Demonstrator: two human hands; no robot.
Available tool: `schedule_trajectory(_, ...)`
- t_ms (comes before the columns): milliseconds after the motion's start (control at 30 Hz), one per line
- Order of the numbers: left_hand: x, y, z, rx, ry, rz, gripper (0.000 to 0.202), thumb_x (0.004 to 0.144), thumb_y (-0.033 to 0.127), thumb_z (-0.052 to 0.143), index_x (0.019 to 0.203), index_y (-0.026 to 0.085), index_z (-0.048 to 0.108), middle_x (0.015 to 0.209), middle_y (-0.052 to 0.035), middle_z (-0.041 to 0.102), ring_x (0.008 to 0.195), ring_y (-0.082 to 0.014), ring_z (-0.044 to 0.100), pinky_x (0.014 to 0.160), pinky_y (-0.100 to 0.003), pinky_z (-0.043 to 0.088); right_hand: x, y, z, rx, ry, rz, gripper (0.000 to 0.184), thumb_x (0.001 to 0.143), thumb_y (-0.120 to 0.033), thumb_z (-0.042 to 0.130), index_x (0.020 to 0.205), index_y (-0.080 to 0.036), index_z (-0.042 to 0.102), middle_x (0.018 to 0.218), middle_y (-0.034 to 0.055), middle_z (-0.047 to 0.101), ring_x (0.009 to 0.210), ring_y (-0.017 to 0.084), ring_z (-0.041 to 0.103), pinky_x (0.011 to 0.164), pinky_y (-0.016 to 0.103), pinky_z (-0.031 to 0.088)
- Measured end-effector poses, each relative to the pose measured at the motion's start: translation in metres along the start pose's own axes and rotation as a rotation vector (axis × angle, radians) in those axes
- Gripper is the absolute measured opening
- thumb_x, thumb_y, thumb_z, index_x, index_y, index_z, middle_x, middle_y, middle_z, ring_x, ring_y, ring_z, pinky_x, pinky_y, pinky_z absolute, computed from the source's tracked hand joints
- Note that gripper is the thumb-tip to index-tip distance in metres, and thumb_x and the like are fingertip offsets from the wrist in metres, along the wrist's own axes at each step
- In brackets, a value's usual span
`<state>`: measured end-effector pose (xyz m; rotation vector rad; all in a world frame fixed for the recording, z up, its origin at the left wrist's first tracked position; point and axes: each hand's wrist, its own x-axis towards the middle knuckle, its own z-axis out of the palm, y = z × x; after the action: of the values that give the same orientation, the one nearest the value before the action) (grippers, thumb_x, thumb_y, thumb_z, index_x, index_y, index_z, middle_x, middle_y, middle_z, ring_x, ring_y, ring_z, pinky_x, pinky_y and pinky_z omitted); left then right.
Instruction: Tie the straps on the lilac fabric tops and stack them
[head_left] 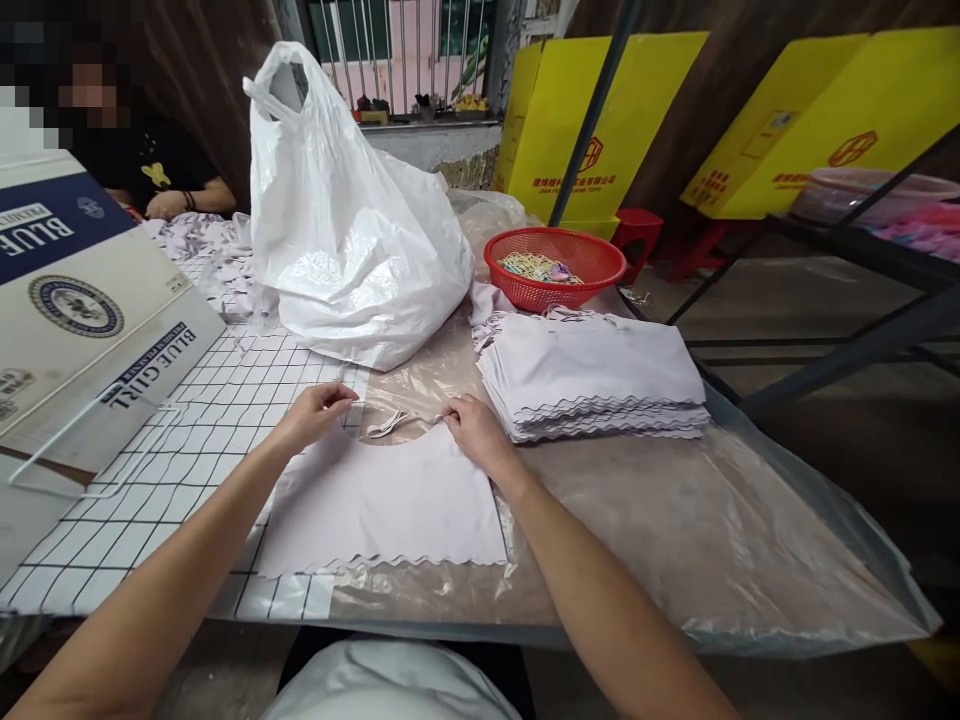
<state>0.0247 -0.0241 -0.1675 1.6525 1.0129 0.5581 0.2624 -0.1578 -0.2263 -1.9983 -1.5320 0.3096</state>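
Observation:
A pale lilac cloth piece point(386, 505) with a scalloped near edge and a round cut-out at its far edge lies flat on the plastic-covered table point(675, 520). My left hand point(313, 412) pinches the cloth's far left corner, fingers closed. My right hand point(472, 428) pinches the far right corner beside the thin cloth straps point(394, 421). Just right of that hand lies a stack of the same cloth pieces point(592, 375).
A big white plastic bag point(345, 230) stands behind the cloth. A red basket point(555, 265) of small items sits at the back. A cardboard box point(82, 300) and a white wire grid point(225, 390) lie on the left. Another person point(150, 165) sits at the far left.

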Motion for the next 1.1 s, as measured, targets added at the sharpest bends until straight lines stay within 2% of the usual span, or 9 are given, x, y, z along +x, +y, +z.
schedule_trajectory(167, 0.018, -0.001, 0.016, 0.322, -0.080, 0.172, 0.026, 0.072, 0.038, 0.065, 0.084, 0.017, 0.072, 0.076, -0.0030, 0.066, 0.067, -0.0151, 0.055, 0.060, -0.025, 0.042, 0.001, 0.001, 0.001, -0.008, 0.007, 0.006, 0.015, 0.087, -0.011, 0.058, 0.084, -0.019, 0.070, 0.092, 0.0058, 0.067, 0.084, 0.018, 0.060, 0.078, 0.027, 0.045)
schedule_trajectory(333, 0.036, 0.009, 0.036, 0.594, -0.432, 0.481, 0.037, 0.074, 0.020, 0.058, 0.107, 0.019, 0.074, 0.096, -0.0072, 0.067, 0.077, -0.0168, 0.061, 0.070, -0.025, 0.048, 0.000, 0.001, 0.001, -0.010, 0.010, 0.002, 0.015, 0.087, -0.010, 0.059, 0.084, -0.020, 0.069, 0.091, 0.0054, 0.067, 0.084, 0.018, 0.061, 0.078, 0.027, 0.045)
schedule_trajectory(400, 0.039, 0.012, 0.040, 0.717, -0.533, 0.571, 0.037, 0.073, 0.014, 0.054, 0.103, 0.020, 0.075, 0.093, -0.0065, 0.065, 0.075, -0.0157, 0.060, 0.070, -0.024, 0.047, 0.000, 0.000, 0.000, -0.016, 0.003, 0.003, 0.014, 0.086, -0.010, 0.059, 0.085, -0.019, 0.069, 0.092, 0.0058, 0.067, 0.085, 0.018, 0.061, 0.078, 0.027, 0.045)
schedule_trajectory(467, 0.040, 0.015, 0.040, 0.815, -0.561, 0.590, 0.030, 0.074, 0.012, 0.053, 0.093, 0.019, 0.075, 0.089, -0.0056, 0.063, 0.072, -0.0148, 0.059, 0.069, -0.024, 0.046, -0.001, -0.001, -0.001, -0.023, -0.003, 0.009, 0.014, 0.087, -0.011, 0.059, 0.085, -0.019, 0.070, 0.092, 0.0060, 0.067, 0.085, 0.018, 0.061, 0.078, 0.027, 0.045)
schedule_trajectory(567, 0.041, 0.017, 0.031, 0.887, -0.536, 0.593, 0.016, 0.076, 0.015, 0.053, 0.077, 0.017, 0.069, 0.087, -0.0052, 0.062, 0.066, -0.0132, 0.057, 0.064, -0.025, 0.044, -0.001, -0.003, -0.002, -0.022, -0.010, 0.016, 0.014, 0.086, -0.010, 0.059, 0.085, -0.019, 0.070, 0.092, 0.0058, 0.067, 0.084, 0.018, 0.061, 0.077, 0.026, 0.045)
schedule_trajectory(667, 0.041, 0.023, 0.015, 0.818, -0.490, 0.571, 0.010, 0.077, 0.021, 0.055, 0.073, 0.017, 0.063, 0.081, -0.0047, 0.064, 0.065, -0.0141, 0.058, 0.060, -0.025, 0.044, -0.001, -0.004, -0.003, -0.014, -0.012, 0.027, 0.014, 0.086, -0.011, 0.060, 0.085, -0.019, 0.070, 0.093, 0.0059, 0.068, 0.085, 0.018, 0.062, 0.077, 0.026, 0.045)
schedule_trajectory(833, 0.043, 0.051, -0.007, 0.495, -0.172, 0.388, 0.014, 0.079, 0.032, 0.061, 0.078, 0.018, 0.061, 0.068, -0.0029, 0.066, 0.062, -0.0162, 0.063, 0.052, -0.025, 0.045, 0.000, -0.006, -0.006, 0.015, -0.004, 0.069, 0.011, 0.086, -0.013, 0.061, 0.082, -0.019, 0.069, 0.088, 0.0043, 0.069, 0.082, 0.017, 0.062, 0.076, 0.026, 0.044)
schedule_trajectory(967, 0.050, 0.077, 0.001, 0.255, 0.012, 0.385, 0.011, 0.076, 0.026, 0.064, 0.076, 0.018, 0.055, 0.066, -0.0001, 0.062, 0.061, -0.0152, 0.064, 0.052, -0.023, 0.048, -0.001, -0.007, -0.007, 0.025, 0.014, 0.110, 0.008, 0.084, -0.016, 0.065, 0.078, -0.019, 0.066, 0.080, 0.0018, 0.068, 0.075, 0.015, 0.060, 0.070, 0.025, 0.042)
schedule_trajectory(1100, 0.064, 0.095, 0.016, 0.268, 0.060, 0.470, 0.008, 0.076, 0.020, 0.060, 0.084, 0.016, 0.060, 0.072, -0.0002, 0.061, 0.063, -0.0139, 0.062, 0.057, -0.025, 0.048, -0.002, -0.008, -0.007, 0.055, 0.040, 0.139, 0.010, 0.082, -0.016, 0.067, 0.075, -0.020, 0.063, 0.073, -0.0007, 0.065, 0.067, 0.014, 0.058, 0.064, 0.024, 0.039)
